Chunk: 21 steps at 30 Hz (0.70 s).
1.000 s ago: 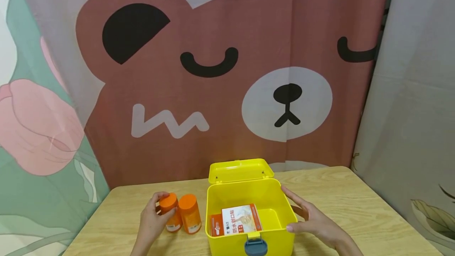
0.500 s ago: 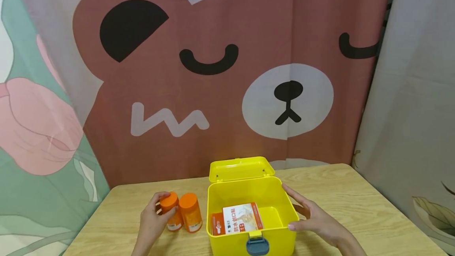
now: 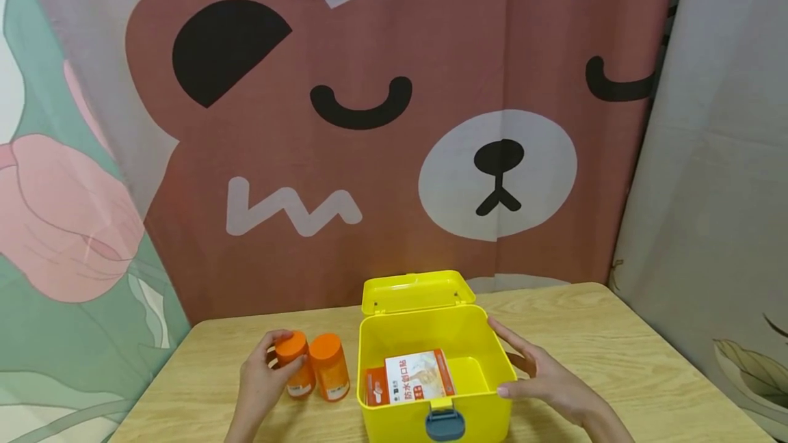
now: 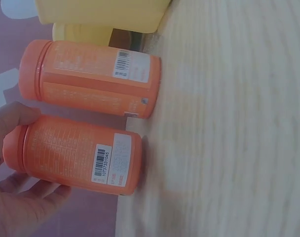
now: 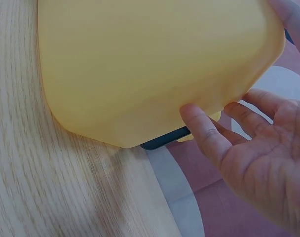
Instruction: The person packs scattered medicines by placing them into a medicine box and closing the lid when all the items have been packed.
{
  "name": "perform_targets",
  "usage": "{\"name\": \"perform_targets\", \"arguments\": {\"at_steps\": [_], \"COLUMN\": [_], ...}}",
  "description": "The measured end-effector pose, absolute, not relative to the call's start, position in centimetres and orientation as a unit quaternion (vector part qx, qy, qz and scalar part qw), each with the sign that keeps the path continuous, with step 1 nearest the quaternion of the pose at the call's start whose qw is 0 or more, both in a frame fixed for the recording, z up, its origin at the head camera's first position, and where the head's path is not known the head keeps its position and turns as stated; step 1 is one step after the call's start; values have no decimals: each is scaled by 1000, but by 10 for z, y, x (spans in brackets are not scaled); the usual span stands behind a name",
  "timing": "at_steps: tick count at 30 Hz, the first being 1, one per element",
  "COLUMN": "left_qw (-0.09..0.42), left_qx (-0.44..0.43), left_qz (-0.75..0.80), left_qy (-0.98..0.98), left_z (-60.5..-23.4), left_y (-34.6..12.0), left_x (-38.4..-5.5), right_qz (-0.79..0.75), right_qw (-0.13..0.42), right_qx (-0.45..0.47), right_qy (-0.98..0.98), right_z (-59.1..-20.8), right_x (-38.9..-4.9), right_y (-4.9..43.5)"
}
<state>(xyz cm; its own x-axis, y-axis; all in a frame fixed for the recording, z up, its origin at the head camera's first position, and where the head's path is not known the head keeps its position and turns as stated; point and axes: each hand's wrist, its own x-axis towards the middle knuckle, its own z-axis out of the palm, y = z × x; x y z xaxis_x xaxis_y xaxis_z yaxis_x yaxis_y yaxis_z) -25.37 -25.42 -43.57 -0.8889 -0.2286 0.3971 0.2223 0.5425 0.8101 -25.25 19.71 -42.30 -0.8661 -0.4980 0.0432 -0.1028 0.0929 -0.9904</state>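
My left hand (image 3: 258, 374) grips an orange bottle (image 3: 301, 381) around its cap, thumb on one side and fingers on the other. A second orange bottle (image 3: 331, 369) stands upright just to its right. Both show barcode labels near the base in the left wrist view. To the right is a yellow lidded storage box (image 3: 390, 422), lid raised at the back. My right hand (image 3: 548, 381) rests along the box's right side, fingers spread, thumb near the front corner. In the box lie a white-and-orange bandage carton (image 3: 421, 376) and a red-orange packet (image 3: 377, 388).
The box's lid (image 3: 418, 292) leans back on its hinges, and a grey-blue latch (image 3: 445, 424) hangs at the front. All stands on a light wooden table (image 3: 572, 333). Behind it hangs a bear-print curtain (image 3: 382, 169), with a grey curtain (image 3: 702, 190) at the right.
The whole head view has shifted slightly. Both hands keep their places, on the left bottle and on the box. The left bottle tips a little to the left, away from the other.
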Motion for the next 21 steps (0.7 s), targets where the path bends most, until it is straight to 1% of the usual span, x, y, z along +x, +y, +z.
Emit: {"name": "perform_targets", "arguments": {"at_steps": [15, 21], "left_qw": [265, 285], "left_qx": [0, 2], "left_qz": [-479, -470], "left_qy": [-837, -836], "left_z": [-413, -403], "left_y": [-259, -258], "left_x": [-248, -248], "right_qz": [-645, -643], "right_qw": [163, 162], "right_qx": [-220, -224], "right_qy": [713, 714], "right_z": [-420, -420], "right_x": [-253, -253], "right_y": [198, 199]}}
